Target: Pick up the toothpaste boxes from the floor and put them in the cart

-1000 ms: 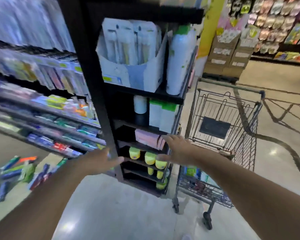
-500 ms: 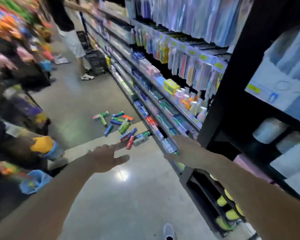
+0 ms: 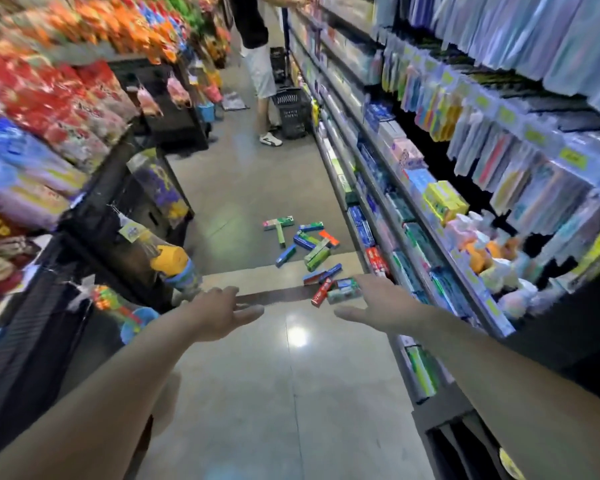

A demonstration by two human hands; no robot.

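Two bare hands are held out at mid-frame, the left hand point(image 3: 219, 310) and right hand point(image 3: 371, 303) both with fingers released, grasping nothing. Beyond them, toothpaste boxes point(image 3: 305, 247) are scattered on the floor point(image 3: 257, 393), beside the right-hand shelves point(image 3: 413, 188).

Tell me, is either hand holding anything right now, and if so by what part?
Nothing is held. The left hand and right hand are both open and empty, stretched out above the floor, with the toothpaste boxes lying ahead.

snack bags point(image 3: 66, 95) blurred, toothpaste boxes point(image 3: 307, 249) print unreadable, bystander point(image 3: 257, 46) cut off
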